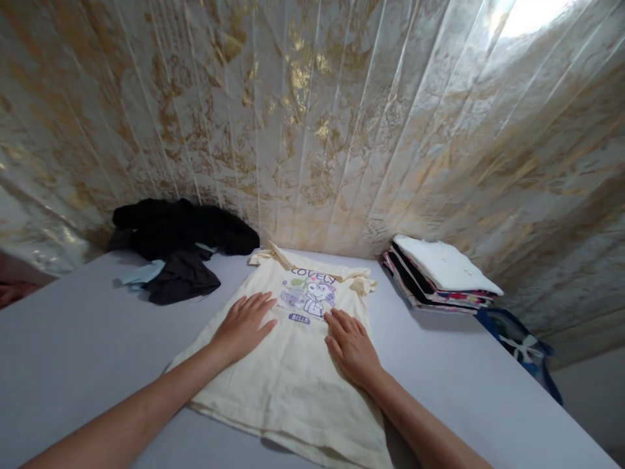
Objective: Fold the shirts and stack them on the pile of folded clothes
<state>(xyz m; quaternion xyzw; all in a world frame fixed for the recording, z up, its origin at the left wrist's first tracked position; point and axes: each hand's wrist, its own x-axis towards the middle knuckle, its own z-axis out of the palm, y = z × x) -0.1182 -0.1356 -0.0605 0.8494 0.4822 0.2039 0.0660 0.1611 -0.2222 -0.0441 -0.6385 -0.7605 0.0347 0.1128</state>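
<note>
A cream shirt (293,384) lies spread on the white table, its neck end away from me and its hem toward me. Purple lettering and a cartoon dog print show on its upper front. Flat on the left side of the fabric, beside the print, rests my left hand (245,326) with fingers spread. My right hand (350,345) lies on the right side, fingertips close to the print's lower right edge, fingers stretched out. Neither hand grips anything. At the top, both sleeves look bunched.
Dark crumpled clothes (180,228) with a light blue piece (142,273) lie at the back left of the table (454,384). A stack of folded clothes (442,267) stands at the back right. Beyond the right edge is a blue bag (522,345). A gold-patterned curtain (303,130) hangs behind.
</note>
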